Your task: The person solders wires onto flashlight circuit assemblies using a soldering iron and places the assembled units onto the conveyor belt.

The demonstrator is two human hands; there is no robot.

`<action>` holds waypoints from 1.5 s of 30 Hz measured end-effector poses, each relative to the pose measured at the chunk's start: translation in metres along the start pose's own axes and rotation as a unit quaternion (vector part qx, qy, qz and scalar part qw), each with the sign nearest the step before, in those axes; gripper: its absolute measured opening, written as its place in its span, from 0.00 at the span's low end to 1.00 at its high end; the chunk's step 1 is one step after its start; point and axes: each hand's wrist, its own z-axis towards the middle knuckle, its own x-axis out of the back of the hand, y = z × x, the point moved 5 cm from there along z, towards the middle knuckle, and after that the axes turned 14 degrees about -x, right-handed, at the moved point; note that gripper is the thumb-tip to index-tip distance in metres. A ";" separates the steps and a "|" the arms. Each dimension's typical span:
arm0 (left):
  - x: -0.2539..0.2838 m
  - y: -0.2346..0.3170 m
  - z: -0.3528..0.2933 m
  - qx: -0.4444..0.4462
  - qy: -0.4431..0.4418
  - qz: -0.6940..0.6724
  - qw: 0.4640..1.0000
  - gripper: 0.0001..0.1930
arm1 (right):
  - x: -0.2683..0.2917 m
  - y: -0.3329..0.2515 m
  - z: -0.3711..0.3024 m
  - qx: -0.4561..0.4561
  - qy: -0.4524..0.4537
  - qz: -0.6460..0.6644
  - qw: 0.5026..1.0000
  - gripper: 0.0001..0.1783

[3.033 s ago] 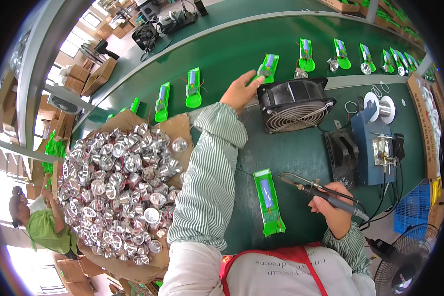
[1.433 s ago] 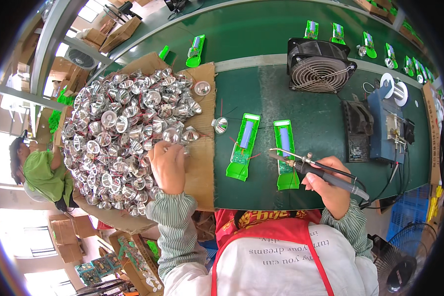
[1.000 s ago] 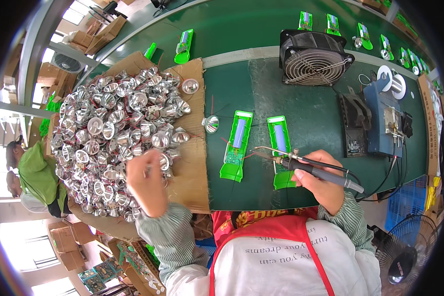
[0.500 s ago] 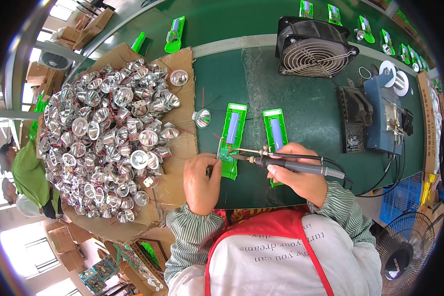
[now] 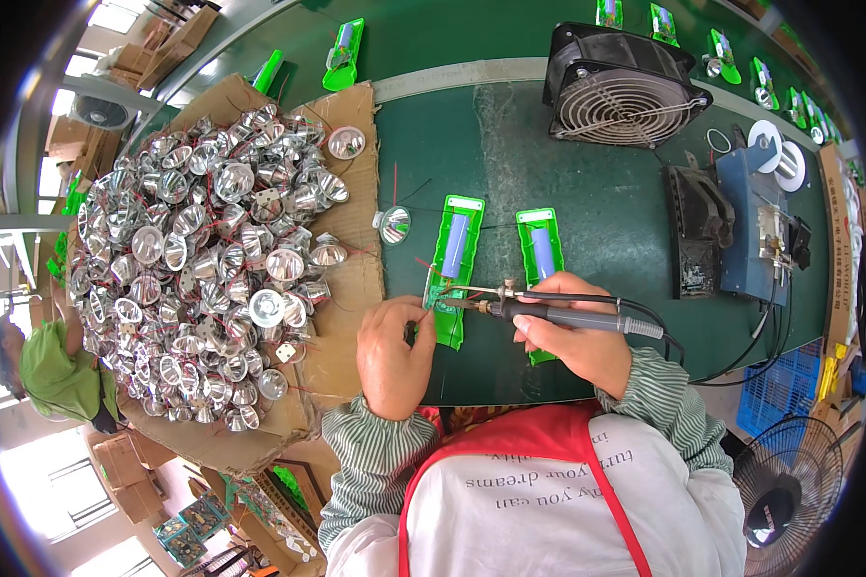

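Observation:
My right hand (image 5: pixel 579 335) is closed around a grey soldering iron (image 5: pixel 587 318), which has a thin metal feed tube along its top. Its tip meets a small green circuit board (image 5: pixel 439 297) in a bright green plastic casing (image 5: pixel 449 330). A lilac cylindrical battery (image 5: pixel 456 242) lies in that casing's upper part. At the board's left edge, my left hand (image 5: pixel 392 356) pinches something small; its fingertips hide what it is. Just above, a silver reflector lamp (image 5: pixel 394 224) with thin wires rests on the table. A second green casing (image 5: pixel 531 226) with a battery lies to the right, partly behind my right hand.
Heaped reflector lamps (image 5: pixel 202 260) cover a cardboard sheet (image 5: pixel 348 332) on the left. A square black fan (image 5: pixel 630 101) stands at the back. Right of it are a dark holder (image 5: pixel 698 231) and a blue machine with solder spools (image 5: pixel 749 226). Cables (image 5: pixel 772 337) trail from the machine.
The view has shifted slightly. Both hands stay at the circuit board, with the iron's tip still on it. At far left, a person in green has changed posture.

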 end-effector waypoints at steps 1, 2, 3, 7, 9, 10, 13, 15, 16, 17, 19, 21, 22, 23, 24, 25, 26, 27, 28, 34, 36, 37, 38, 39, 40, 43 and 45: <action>0.000 0.000 0.000 -0.002 0.001 0.000 1.000 0.04 | 0.000 0.000 0.000 0.000 0.000 0.000 1.000 0.11; 0.000 0.000 0.000 -0.001 0.001 0.000 1.000 0.04 | -0.001 -0.001 0.001 -0.006 -0.001 -0.002 1.000 0.10; 0.000 0.000 0.000 -0.001 0.005 -0.002 1.000 0.04 | -0.001 0.000 0.001 -0.013 -0.002 -0.004 1.000 0.10; 0.000 0.001 0.000 -0.007 0.010 -0.002 1.000 0.04 | 0.000 0.001 0.001 -0.010 -0.001 -0.007 1.000 0.10; 0.000 0.001 0.000 -0.006 0.002 0.004 1.000 0.04 | 0.001 0.000 0.000 -0.001 0.001 -0.031 1.000 0.10; -0.001 0.001 0.000 -0.003 -0.005 0.011 1.000 0.04 | 0.001 0.000 -0.001 -0.001 0.001 -0.031 1.000 0.10; 0.000 0.001 0.001 0.002 -0.004 0.007 1.000 0.04 | 0.005 -0.004 -0.007 -0.006 0.014 0.026 1.000 0.09; 0.000 0.002 0.000 0.006 -0.004 0.006 1.000 0.04 | 0.006 -0.006 -0.009 -0.002 0.013 0.032 0.999 0.09; 0.000 0.001 0.000 0.010 -0.003 0.004 1.000 0.04 | 0.008 -0.005 -0.010 -0.002 0.013 0.033 0.999 0.09; 0.000 0.001 0.000 0.009 -0.003 0.004 1.000 0.04 | 0.010 -0.005 -0.011 0.003 0.011 0.021 1.000 0.10; 0.000 0.001 0.000 0.004 -0.001 0.006 1.000 0.04 | 0.010 -0.007 -0.014 0.009 0.010 0.011 1.000 0.11; 0.001 0.002 0.000 -0.005 -0.004 0.012 1.000 0.04 | 0.011 -0.007 -0.016 -0.001 0.022 0.024 0.999 0.11; 0.002 0.003 0.000 -0.014 -0.007 0.018 1.000 0.04 | 0.013 -0.007 -0.017 -0.001 0.022 0.024 0.999 0.11; 0.005 0.004 0.001 -0.015 -0.007 0.018 1.000 0.04 | 0.014 -0.007 -0.017 0.010 0.019 0.012 1.000 0.11; 0.010 0.006 0.001 -0.024 -0.010 0.027 0.999 0.04 | 0.014 -0.008 -0.018 0.021 0.015 -0.001 1.000 0.11; 0.013 0.009 0.001 -0.034 -0.012 0.035 0.999 0.04 | 0.014 -0.008 -0.019 0.021 0.015 0.000 1.000 0.11; 0.014 0.010 0.001 -0.034 -0.013 0.035 0.999 0.04 | 0.014 -0.008 -0.019 0.020 0.013 0.006 1.000 0.10; 0.016 0.009 0.000 -0.021 -0.006 0.040 0.999 0.04 | 0.014 -0.007 -0.019 0.020 0.011 0.012 1.000 0.10; 0.018 0.008 -0.001 -0.007 0.003 0.046 0.999 0.04 | 0.014 -0.007 -0.019 0.020 0.010 0.012 1.000 0.10; 0.003 0.010 -0.003 -0.040 -0.012 0.057 0.997 0.04 | 0.009 -0.005 -0.015 0.019 0.008 0.003 1.000 0.10; 0.000 0.011 -0.003 -0.035 -0.017 0.061 0.997 0.03 | 0.008 -0.003 -0.014 0.009 -0.005 0.001 1.000 0.10; -0.002 0.011 -0.003 -0.032 -0.023 0.065 0.997 0.03 | 0.008 -0.003 -0.013 0.009 -0.005 0.001 1.000 0.10; -0.002 0.011 -0.003 -0.031 -0.023 0.065 0.997 0.03 | 0.008 -0.003 -0.013 0.005 -0.007 -0.004 1.000 0.10; -0.002 0.012 -0.003 -0.037 -0.025 0.068 0.997 0.03 | 0.008 -0.003 -0.012 0.001 -0.009 -0.010 1.000 0.10; -0.002 0.012 -0.003 -0.043 -0.027 0.071 0.996 0.04 | 0.007 -0.002 -0.012 0.001 -0.009 -0.010 1.000 0.10; -0.002 0.013 -0.001 -0.052 -0.022 0.063 0.996 0.04 | 0.005 -0.001 -0.010 0.002 -0.012 -0.006 1.000 0.10; -0.002 0.013 -0.001 -0.052 -0.022 0.061 0.997 0.04 | 0.005 0.000 -0.009 -0.001 -0.014 0.006 1.000 0.10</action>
